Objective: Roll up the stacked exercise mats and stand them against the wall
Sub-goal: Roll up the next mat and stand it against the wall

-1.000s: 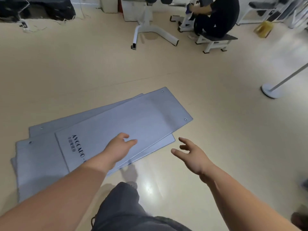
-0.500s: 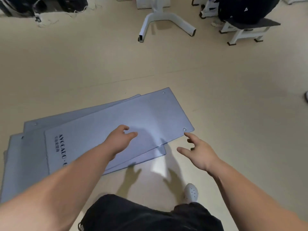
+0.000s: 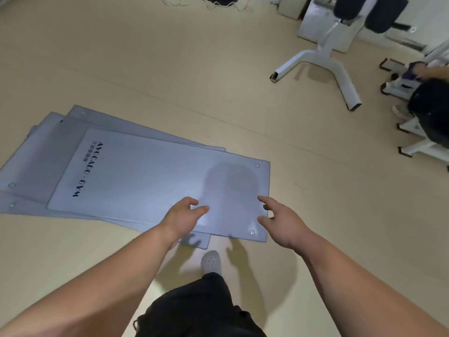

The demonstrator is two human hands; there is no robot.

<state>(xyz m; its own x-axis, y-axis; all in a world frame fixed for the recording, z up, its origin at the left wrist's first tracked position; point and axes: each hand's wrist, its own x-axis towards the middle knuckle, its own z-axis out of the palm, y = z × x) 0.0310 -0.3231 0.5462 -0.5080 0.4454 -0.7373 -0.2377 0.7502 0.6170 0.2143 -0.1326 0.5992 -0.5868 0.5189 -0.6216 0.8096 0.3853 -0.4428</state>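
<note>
A stack of flat blue-grey exercise mats lies fanned out on the beige floor. The top mat (image 3: 150,176) bears dark lettering near its left end and has metal eyelets at its right corners. More mats (image 3: 36,161) stick out beneath it to the left. My left hand (image 3: 183,216) hovers over the top mat's near right part, fingers spread and holding nothing. My right hand (image 3: 283,220) reaches over the mat's near right corner, fingers apart and empty. No wall is in view.
A white gym machine base (image 3: 325,62) stands at the upper right. A seated person in black (image 3: 430,110) is on a white bench (image 3: 422,147) at the right edge. Cables (image 3: 213,3) lie at the top. My shoe (image 3: 211,261) stands just short of the mats.
I have stepped round toward the mats' right end. Both hands moved forward over the top mat's right corner and closer together. The view swung left, so the machine sits further right.
</note>
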